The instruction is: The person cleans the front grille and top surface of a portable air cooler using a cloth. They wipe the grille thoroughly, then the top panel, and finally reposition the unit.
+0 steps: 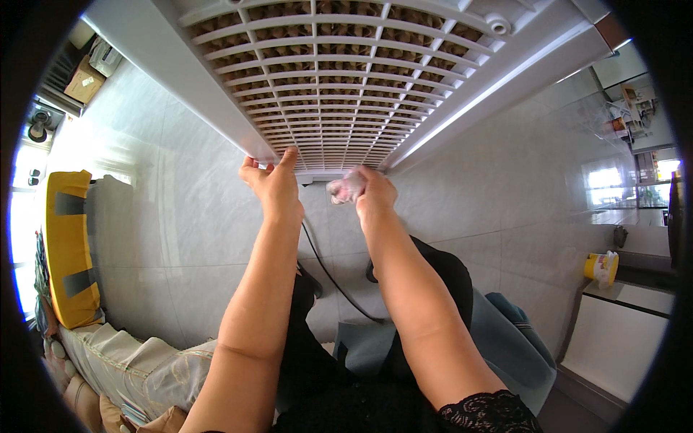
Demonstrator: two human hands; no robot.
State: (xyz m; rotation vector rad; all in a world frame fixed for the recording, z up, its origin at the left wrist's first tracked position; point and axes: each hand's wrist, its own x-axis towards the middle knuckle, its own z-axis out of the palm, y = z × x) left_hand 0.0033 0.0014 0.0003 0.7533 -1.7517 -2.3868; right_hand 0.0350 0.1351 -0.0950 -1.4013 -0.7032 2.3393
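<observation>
So the white slatted unit is right up front, filling the top middle; left hand is curled round its lower left corner, thumb on the grille side – right hand is closed on a crumpled pinkish cloth near the bottom edge; black cord trails below.

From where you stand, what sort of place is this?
Probably a home's living area, judging by the glossy tiled floor, what looks like a pale-covered sofa at lower left, and a white cabinet on the right.
</observation>
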